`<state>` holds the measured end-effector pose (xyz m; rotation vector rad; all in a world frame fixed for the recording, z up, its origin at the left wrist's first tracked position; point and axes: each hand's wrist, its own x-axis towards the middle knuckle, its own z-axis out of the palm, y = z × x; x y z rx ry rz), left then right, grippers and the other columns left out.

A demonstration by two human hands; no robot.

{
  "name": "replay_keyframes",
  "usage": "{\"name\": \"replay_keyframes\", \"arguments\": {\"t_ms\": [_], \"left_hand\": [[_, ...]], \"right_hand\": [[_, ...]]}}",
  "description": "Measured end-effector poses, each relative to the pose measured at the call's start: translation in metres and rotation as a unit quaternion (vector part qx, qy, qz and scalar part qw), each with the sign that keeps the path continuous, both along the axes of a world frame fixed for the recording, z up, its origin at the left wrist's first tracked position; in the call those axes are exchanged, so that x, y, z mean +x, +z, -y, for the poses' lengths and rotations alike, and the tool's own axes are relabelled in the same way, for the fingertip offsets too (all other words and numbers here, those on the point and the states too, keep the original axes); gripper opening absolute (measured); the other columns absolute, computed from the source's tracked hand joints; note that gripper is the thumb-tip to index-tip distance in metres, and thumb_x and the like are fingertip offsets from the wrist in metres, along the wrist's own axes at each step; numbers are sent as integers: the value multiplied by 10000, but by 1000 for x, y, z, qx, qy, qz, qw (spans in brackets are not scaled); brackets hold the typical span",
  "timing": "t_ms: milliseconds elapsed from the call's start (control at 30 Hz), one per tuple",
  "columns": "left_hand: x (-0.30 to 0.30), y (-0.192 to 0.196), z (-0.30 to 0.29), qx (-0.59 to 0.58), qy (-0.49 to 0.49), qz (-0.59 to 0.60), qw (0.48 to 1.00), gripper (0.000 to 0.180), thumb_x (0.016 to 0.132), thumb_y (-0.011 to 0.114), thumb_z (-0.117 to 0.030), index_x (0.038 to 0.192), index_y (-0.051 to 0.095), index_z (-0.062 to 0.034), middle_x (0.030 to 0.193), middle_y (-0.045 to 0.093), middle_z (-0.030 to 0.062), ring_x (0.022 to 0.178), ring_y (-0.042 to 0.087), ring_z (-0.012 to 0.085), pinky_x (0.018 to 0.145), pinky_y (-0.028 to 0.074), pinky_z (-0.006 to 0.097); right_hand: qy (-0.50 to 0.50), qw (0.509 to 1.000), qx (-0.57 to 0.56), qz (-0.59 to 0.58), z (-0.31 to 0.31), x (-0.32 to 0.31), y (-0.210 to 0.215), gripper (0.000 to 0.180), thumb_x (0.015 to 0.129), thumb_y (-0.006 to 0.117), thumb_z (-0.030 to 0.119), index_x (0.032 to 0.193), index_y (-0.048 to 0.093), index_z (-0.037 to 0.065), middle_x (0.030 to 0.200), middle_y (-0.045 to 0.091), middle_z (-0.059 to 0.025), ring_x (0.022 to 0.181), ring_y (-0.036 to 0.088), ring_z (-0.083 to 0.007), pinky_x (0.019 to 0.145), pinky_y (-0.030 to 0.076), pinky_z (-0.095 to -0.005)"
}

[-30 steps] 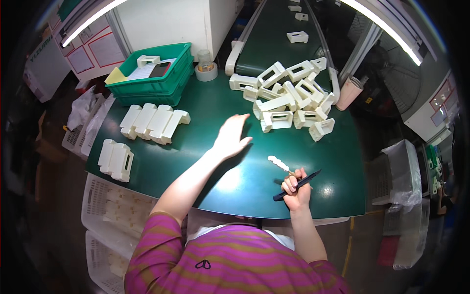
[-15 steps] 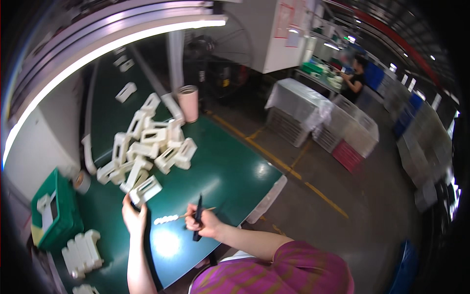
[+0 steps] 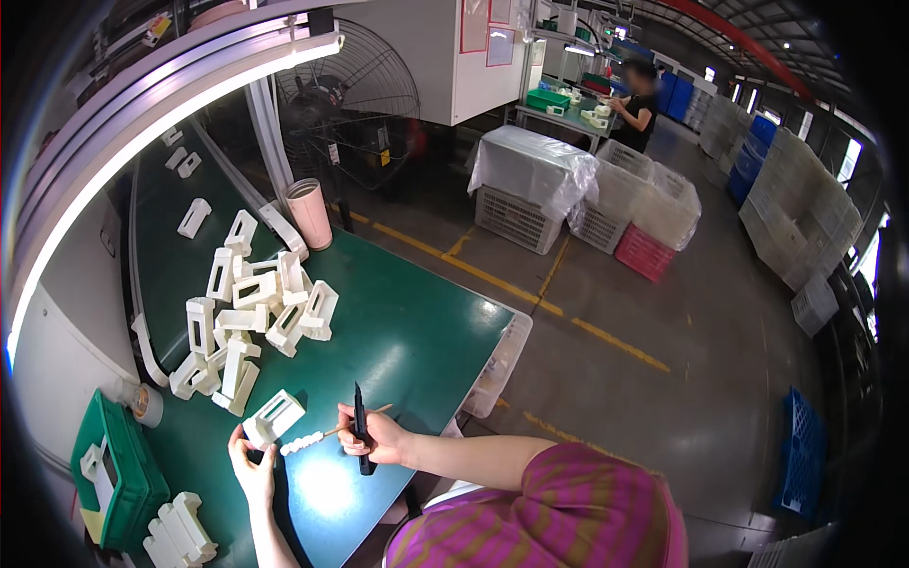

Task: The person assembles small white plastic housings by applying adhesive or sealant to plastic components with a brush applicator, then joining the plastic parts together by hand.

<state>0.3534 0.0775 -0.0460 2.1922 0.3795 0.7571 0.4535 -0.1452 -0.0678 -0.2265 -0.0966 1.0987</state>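
Note:
My left hand (image 3: 251,470) grips a white rectangular plastic frame part (image 3: 274,417) just above the green table (image 3: 407,331). A black pen-like tool (image 3: 361,438) stands upright in my right hand (image 3: 377,437), together with a thin wooden stick. A short row of small white pieces (image 3: 301,443) lies on the table between my two hands. A heap of the same white frame parts (image 3: 251,317) lies further along the table, beyond my left hand.
A green bin (image 3: 114,478) and a tape roll (image 3: 145,405) sit at the table's left end beside stacked white parts (image 3: 180,532). A pink cup (image 3: 310,212) stands by the conveyor (image 3: 170,246). Crates (image 3: 606,213) and another person (image 3: 636,104) are across the floor.
The view has swung far to the right, away from the table. My left hand has gone from an open reach to holding a white frame part near my right hand.

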Motion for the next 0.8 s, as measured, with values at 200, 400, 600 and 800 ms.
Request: {"name": "replay_keyframes", "arguments": {"t_ms": [200,400,600,800], "left_hand": [[-6,-4,-8,-107,-33,-70,991,284,706,680,-78,881,458,-49,998,529,106,1019,489,205,928,347,346],[-9,22,8,-471,-36,190,861,494,828,580,-333,1228,424,-90,1189,490,118,1063,495,221,934,378,364],[-18,36,49,-693,-100,110,705,487,852,519,-456,1174,455,-97,1035,547,104,856,586,228,755,529,389],[-15,14,68,-721,-77,63,686,578,831,509,-533,1141,453,-48,974,567,108,759,606,218,661,536,349]], "right_hand": [[-1,1000,5,-1,0,0,-2,324,940,407,314,778,525,60,564,481,-77,445,386,-124,417,291,-228],[-3,1000,-6,-2,1,-1,4,321,937,415,317,773,524,63,555,478,-72,443,393,-123,412,292,-224],[-16,1000,11,-12,-1,0,0,324,923,445,326,736,502,68,552,484,-68,417,397,-118,381,280,-226],[-18,1000,22,8,0,0,4,329,938,411,324,750,508,72,537,466,-60,421,393,-118,398,289,-220]]}}
